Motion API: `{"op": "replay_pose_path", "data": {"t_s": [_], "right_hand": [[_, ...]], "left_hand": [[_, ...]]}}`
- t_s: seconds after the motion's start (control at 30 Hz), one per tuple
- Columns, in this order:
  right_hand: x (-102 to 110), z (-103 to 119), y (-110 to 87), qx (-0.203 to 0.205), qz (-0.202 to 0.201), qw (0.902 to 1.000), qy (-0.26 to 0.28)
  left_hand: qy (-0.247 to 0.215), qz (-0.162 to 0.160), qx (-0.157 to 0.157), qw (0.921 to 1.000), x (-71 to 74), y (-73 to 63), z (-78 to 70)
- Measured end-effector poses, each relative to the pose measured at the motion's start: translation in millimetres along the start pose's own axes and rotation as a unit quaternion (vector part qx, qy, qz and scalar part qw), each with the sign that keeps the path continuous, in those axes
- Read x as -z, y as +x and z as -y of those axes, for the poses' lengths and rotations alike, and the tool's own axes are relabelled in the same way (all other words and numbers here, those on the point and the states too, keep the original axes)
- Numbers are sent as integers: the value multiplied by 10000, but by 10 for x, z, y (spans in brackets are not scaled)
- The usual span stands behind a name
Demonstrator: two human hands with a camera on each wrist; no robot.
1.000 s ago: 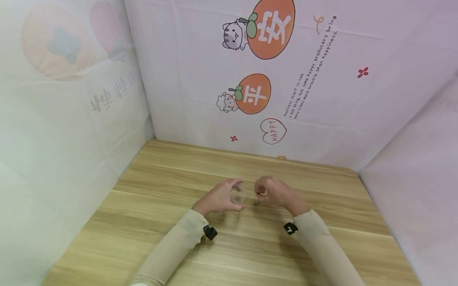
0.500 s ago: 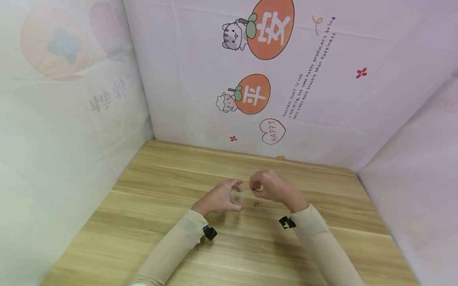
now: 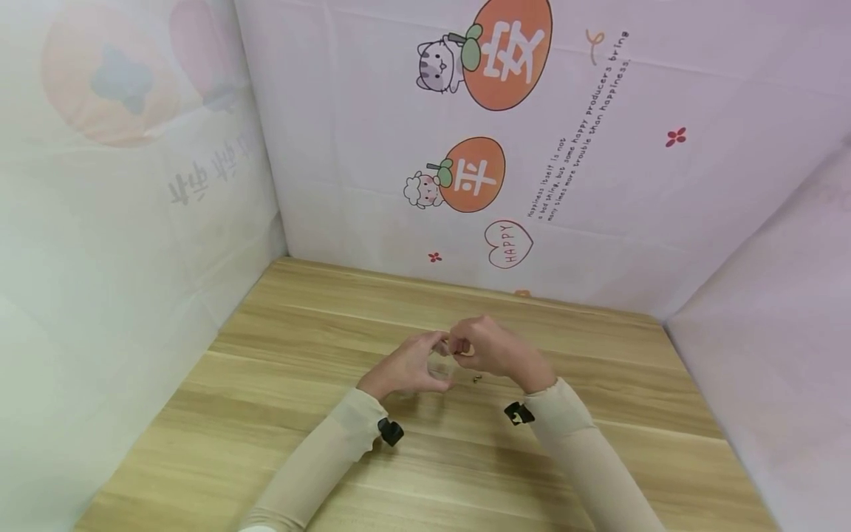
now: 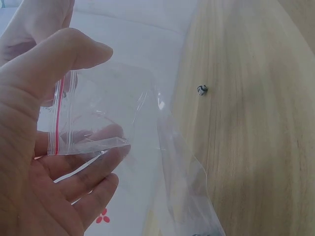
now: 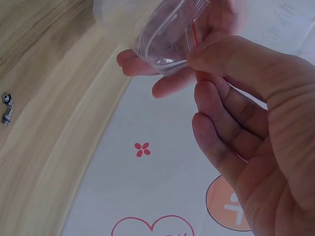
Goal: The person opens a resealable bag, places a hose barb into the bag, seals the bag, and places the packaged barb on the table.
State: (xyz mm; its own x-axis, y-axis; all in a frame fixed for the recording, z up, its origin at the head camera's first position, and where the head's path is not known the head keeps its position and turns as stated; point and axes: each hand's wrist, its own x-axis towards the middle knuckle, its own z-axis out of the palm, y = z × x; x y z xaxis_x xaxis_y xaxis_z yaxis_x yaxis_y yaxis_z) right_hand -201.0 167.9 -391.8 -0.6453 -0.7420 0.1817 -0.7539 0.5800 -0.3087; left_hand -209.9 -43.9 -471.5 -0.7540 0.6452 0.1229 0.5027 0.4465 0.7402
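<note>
My left hand (image 3: 408,366) holds a clear plastic zip bag (image 4: 133,108) with a red line along its seal, thumb on one side and fingers curved round the other, its mouth spread. Dark bits show at the bottom of the bag in the left wrist view. My right hand (image 3: 499,351) is at the mouth, thumb and forefinger pinched together right at the rim in the right wrist view; the small piece between them is mostly hidden. On the table just below the hands lie small metal pieces (image 3: 476,378), likewise shiny metal pieces (image 5: 7,115) in the right wrist view.
The wood-grain table (image 3: 332,458) meets printed white cloth walls, with a back wall (image 3: 359,148) of orange fruit and lettering and a left wall (image 3: 133,244). Black wrist straps with small devices (image 3: 391,431) sit at both sleeve cuffs.
My right hand has risen from the metal pieces on the table and moved left to the mouth of the bag, fingers pinched. The left hand and bag have stayed in place.
</note>
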Motion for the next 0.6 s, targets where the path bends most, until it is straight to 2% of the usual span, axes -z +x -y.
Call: {"op": "replay_pose_path", "data": {"t_s": [0.33,0.6], "right_hand": [[-36,-19,18,158,-105,9998,96],[33,-70,-108,-96,-46,9999,-69]], "left_hand": [[73,-4,-29,10000,-14,9,19],[13,79,133,9999,-26,0,20]]}}
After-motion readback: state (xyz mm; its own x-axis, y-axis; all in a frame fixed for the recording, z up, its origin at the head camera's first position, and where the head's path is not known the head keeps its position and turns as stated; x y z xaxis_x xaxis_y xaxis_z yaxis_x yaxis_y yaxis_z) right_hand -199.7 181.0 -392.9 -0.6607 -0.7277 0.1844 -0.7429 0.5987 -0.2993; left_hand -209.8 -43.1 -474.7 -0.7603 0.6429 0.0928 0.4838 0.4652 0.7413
